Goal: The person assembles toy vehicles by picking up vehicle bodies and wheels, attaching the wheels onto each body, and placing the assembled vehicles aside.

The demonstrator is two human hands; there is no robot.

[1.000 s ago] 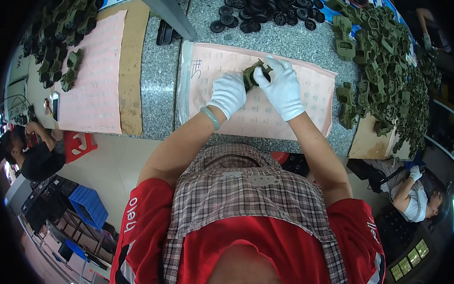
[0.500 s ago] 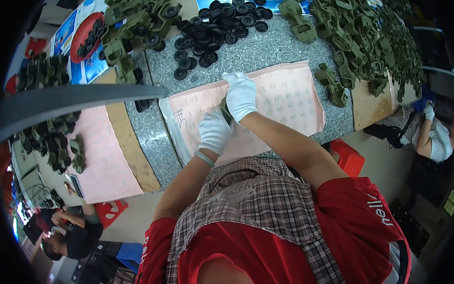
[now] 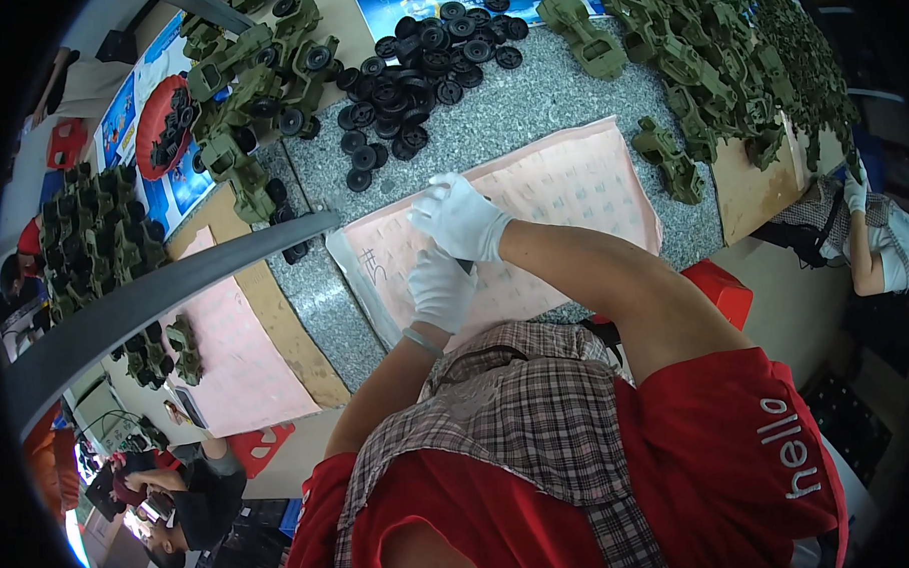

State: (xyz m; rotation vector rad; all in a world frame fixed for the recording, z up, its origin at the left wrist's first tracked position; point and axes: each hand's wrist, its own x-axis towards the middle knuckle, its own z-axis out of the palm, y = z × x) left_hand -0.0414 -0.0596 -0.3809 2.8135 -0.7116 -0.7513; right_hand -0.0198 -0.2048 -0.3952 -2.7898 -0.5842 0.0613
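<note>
My left hand (image 3: 440, 293), in a white glove, is closed around a small part (image 3: 468, 266), of which only a dark edge shows. Just above it, my right hand (image 3: 464, 220), also gloved in white, has its fingers curled over the left fingertips; what they grip is hidden. Both hands are over a pale pink sheet (image 3: 572, 195) with faint rows of print. Beyond the sheet lies a heap of black toy wheels (image 3: 408, 90). Olive-green toy vehicle bodies (image 3: 670, 161) lie to its right, the nearest beside the sheet's corner.
More green bodies (image 3: 257, 76), some with wheels, are piled at the far left near a red tray (image 3: 159, 129). A grey bar (image 3: 183, 263) crosses the left side. A red stool (image 3: 720, 293) stands below the table's right edge. Other people sit at both sides.
My right hand has moved left and nearer, so its fingers now cover the left fingertips. The olive-green part seen between the hands before is now mostly hidden. The whole view has shifted slightly.
</note>
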